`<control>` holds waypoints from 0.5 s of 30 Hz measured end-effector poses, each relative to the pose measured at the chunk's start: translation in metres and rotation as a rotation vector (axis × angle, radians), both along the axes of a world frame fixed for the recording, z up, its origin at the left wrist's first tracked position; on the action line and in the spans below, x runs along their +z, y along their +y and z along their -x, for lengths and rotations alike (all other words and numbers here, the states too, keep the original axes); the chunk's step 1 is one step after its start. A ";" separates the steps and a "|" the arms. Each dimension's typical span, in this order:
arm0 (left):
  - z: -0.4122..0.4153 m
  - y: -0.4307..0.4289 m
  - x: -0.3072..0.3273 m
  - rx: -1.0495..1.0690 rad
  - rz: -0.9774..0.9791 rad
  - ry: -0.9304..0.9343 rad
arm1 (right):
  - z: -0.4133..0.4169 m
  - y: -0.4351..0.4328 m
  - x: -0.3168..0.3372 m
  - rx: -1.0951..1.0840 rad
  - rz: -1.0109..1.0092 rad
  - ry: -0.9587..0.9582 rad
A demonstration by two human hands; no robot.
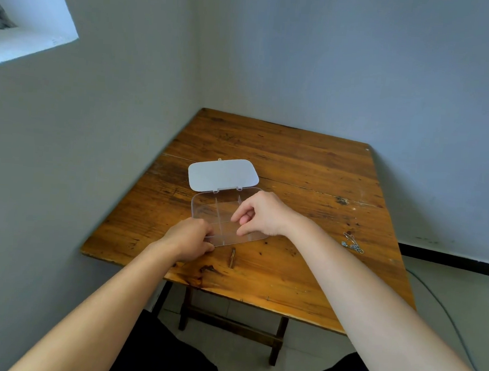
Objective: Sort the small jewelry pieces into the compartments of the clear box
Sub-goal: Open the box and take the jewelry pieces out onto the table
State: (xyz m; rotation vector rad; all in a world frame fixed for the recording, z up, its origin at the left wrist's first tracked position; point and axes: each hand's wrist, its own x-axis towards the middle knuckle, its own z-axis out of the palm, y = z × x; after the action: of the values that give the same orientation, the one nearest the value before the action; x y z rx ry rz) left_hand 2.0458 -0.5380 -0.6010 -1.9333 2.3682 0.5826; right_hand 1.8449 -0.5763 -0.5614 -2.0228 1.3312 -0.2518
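Note:
The clear box (207, 207) lies on the wooden table (296, 165) with its lid (223, 174) folded flat toward the wall. Thin dividers split it into compartments, and those I can see look bare. My left hand (189, 239) grips the box's near left corner. My right hand (260, 214) hovers over the right half of the box, fingers curled with thumb and forefinger pinched together; whether a small piece sits between them I cannot tell. A small heap of silver jewelry (352, 244) with a chain lies near the table's right edge.
The table stands in a corner, with walls close on the left and behind. A dark wooden sliver (232, 257) lies just in front of the box. A cable (445, 312) runs along the floor at the right.

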 end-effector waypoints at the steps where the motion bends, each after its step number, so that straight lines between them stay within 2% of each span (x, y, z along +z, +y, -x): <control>1: 0.000 0.000 0.000 0.001 -0.001 0.018 | 0.003 0.001 0.001 -0.050 0.001 -0.059; 5: -0.001 -0.004 0.006 0.035 -0.035 0.088 | 0.012 0.006 -0.006 -0.329 -0.072 -0.365; 8: -0.003 -0.005 0.015 0.062 -0.022 0.172 | 0.017 0.011 -0.018 -0.523 -0.134 -0.503; 15: -0.005 0.003 0.046 0.228 0.078 0.655 | 0.020 0.019 -0.021 -0.691 -0.217 -0.725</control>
State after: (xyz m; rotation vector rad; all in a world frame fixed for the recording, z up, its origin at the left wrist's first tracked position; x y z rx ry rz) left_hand 2.0509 -0.5350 -0.5548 -2.3427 2.5297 1.3388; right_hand 1.8246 -0.5573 -0.5819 -1.0520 1.4204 -0.9944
